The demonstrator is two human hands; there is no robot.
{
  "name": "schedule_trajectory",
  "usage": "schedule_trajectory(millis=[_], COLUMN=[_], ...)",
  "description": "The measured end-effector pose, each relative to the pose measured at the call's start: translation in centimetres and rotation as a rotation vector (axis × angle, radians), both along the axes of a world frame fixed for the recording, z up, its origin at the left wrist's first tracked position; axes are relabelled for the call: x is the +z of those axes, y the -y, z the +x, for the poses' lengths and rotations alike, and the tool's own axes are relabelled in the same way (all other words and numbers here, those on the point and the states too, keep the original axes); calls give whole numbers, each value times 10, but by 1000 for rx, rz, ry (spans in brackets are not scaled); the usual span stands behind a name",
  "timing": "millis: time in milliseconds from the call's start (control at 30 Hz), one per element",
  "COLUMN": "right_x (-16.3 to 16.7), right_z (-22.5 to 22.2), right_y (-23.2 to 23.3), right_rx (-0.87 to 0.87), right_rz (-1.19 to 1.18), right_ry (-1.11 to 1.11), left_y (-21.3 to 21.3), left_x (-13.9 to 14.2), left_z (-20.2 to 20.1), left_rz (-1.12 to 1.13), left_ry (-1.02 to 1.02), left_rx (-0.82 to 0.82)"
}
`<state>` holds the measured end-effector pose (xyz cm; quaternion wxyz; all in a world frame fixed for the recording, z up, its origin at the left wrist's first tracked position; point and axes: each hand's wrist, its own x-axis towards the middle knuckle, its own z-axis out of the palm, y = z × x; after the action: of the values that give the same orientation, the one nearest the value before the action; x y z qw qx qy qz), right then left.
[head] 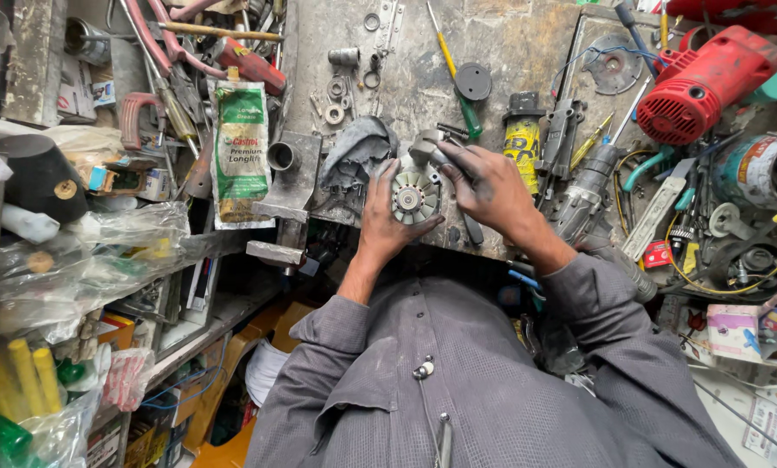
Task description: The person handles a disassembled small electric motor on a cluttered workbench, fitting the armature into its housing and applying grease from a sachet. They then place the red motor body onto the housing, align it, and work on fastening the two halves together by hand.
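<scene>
At the near edge of the grimy workbench (527,43), just above the person's lap, the left hand (381,221) cradles a round finned fan (415,199) on what looks like a motor armature, fingers curled snugly around its left side, while the right hand (488,184) closes from the other side over the part's upper right, where a grey metal piece (425,147) sits against it; both hands are dark with grease. The biggest risk, in my judgement, is a slip: greasy fingers on a small round part held right at the bench's edge could let it drop into the lap or down to the cluttered shelves below, and the thin fan blades would likely chip or bend. A dirty grey rag (358,149) lies touching the part's upper left and could snag the blades or shed grit into them. A dark screwdriver-like tool (472,227) lies under the right wrist near the edge; a forearm shift could knock it off. Just beside the right hand stand a yellow-labelled can (522,143) and a grey tool body (583,195), crowded enough that a quick elbow movement could topple the can. The red power tool (705,82) at the far right corner sits well apart.
</scene>
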<state>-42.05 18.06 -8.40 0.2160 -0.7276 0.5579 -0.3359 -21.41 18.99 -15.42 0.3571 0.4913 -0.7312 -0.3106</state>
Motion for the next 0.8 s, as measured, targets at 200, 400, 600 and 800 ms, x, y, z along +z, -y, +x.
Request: schedule_trajectory(millis=[200,400,600,800], right_x=[4,10,8,0], right_z=[-10,-13,-19,-14], right_y=[-18,-43,-38,-43], right_rx=[-78,-148,-103,-97], right_rz=[-41,-94,62,-27], right_ry=[28,19,-29,13], left_y=[-1,-3,3,2], left_x=[1,-2,0,-4], left_z=[1,1,1,3], left_rz=[17,21,-21,-39], left_ry=[-7,-14,24,7], left_rx=[20,25,3,7])
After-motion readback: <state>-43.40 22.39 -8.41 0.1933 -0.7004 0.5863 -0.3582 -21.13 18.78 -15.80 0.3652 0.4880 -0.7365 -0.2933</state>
